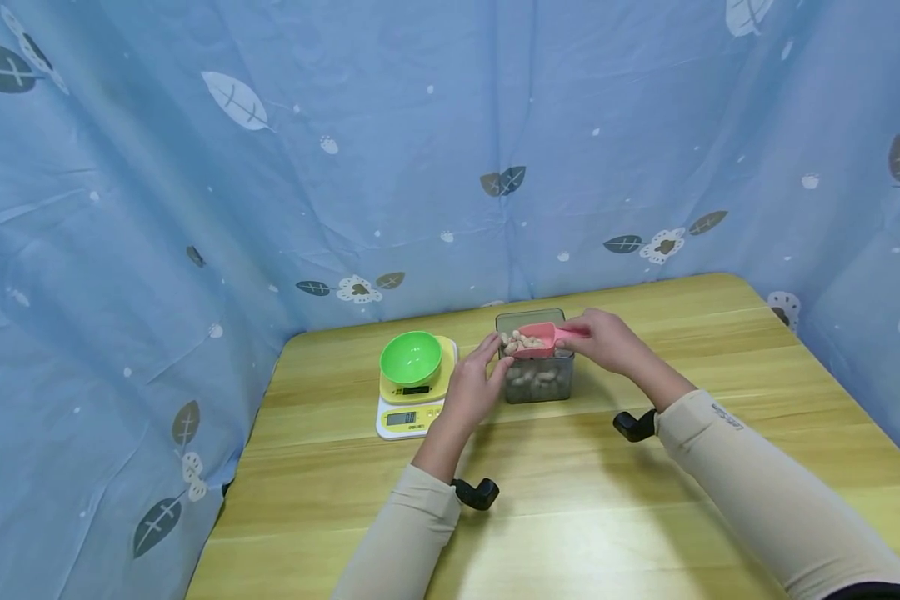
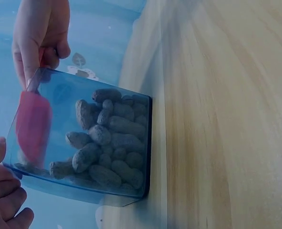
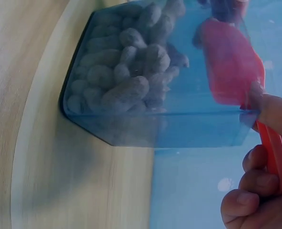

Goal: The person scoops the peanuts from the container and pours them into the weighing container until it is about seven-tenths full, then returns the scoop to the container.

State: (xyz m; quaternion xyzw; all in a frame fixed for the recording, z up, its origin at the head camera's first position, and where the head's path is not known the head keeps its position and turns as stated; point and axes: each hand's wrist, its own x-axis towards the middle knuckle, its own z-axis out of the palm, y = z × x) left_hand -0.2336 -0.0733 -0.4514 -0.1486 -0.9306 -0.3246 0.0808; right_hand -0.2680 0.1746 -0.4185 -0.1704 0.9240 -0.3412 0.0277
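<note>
Pink plastic scoop (image 1: 547, 332), tan peanuts (image 1: 519, 342) aboard, was gripped by right hand (image 1: 607, 340); translucent grey box (image 1: 523, 319) was touched by unclenched left hand (image 1: 471, 387)!

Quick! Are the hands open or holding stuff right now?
Left hand: at the box, can't tell if it's gripping.
Right hand: holding the pink scoop.

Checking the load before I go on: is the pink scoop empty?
No, the head view shows peanuts in the pink scoop.
</note>
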